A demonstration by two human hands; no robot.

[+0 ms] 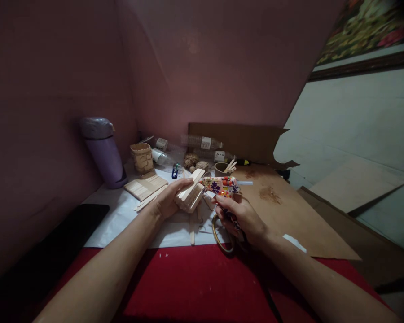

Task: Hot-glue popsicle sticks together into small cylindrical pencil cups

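My left hand [170, 200] is closed round a small structure of glued popsicle sticks [190, 194], held just above the white paper. My right hand [239, 216] grips a flower-patterned glue gun [222, 187]. Its nozzle points left and sits close against the stick structure. A clear glue stick pokes out of the gun's back end to the right. Loose popsicle sticks [192, 229] lie on the paper under my hands.
A white paper sheet [121, 215] covers the red cloth [195, 282]. Behind stand a purple flask [104, 150], a flat panel of sticks [145, 185], a small stick basket [142, 157], plastic bottles [205, 143], twine balls [190, 159] and a cup of sticks [222, 168]. Brown cardboard [289, 211] lies to the right, a tape ring [220, 235] below my right hand.
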